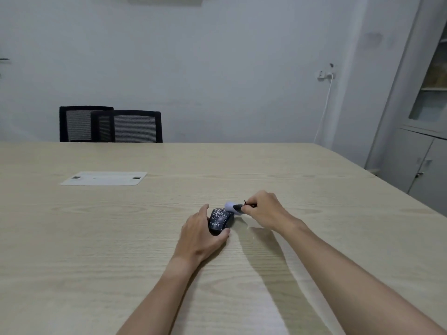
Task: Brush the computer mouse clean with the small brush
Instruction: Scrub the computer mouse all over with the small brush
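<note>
On the broad pale wood-grain table (121,238) I have my left hand (203,235) wrapped around the dark, white-speckled computer mouse (219,220), pinning it near the table's middle, while my right hand (264,211) is pinched closed on the small brush with a black handle and pale lilac bristle head (233,207), whose head touches the mouse's far end. To do this well I judge I should keep the mouse steady and sweep lightly outward; the white lettering on its shell is too blurred to read.
</note>
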Available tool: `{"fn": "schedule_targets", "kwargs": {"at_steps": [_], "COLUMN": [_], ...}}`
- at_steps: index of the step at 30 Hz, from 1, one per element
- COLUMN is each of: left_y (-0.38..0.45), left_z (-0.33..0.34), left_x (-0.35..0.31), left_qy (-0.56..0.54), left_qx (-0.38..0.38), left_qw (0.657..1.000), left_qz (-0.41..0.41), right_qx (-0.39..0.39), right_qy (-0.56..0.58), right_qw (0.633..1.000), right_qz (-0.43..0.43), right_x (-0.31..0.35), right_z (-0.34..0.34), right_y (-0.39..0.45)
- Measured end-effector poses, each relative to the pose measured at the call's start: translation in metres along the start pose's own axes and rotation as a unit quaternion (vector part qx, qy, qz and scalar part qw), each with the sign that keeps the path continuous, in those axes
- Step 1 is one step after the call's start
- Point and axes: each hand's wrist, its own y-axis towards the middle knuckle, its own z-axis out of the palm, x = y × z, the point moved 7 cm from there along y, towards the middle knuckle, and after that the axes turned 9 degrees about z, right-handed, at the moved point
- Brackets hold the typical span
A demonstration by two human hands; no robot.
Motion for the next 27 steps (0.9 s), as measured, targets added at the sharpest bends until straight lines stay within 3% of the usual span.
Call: {"fn": "schedule_targets", "kwargs": {"at_steps": [7,13,22,27], "left_y": [0.001,0.0,0.0,-0.002], "left_z": [-0.003,-0.005,-0.002,-0.001], "left_x": [0.001,-0.001,0.005,0.006], "left_qy": [-0.028,-0.033,-0.051,-0.049], "left_qx": [-0.019,-0.022,-0.027,-0.029], "left_qw": [0.999,0.999,0.998,0.998], "left_qz": [0.005,0.015,0.014,0.007], "right_qx": [0.067,0.009,0.13,0.047], "right_qy": [-0.031,-0.028,-0.068,-0.05], "right_qw": [0.997,1.0,0.989,0.997], "right_qz": [-0.012,0.004,-0.004,-0.031], "right_x": [0.017,0.023,0.035,0.045], "right_z": [-0.008,-0.012,-0.003,-0.011], "right_y": [-0.003,0.002,-0.006,0.001]}}
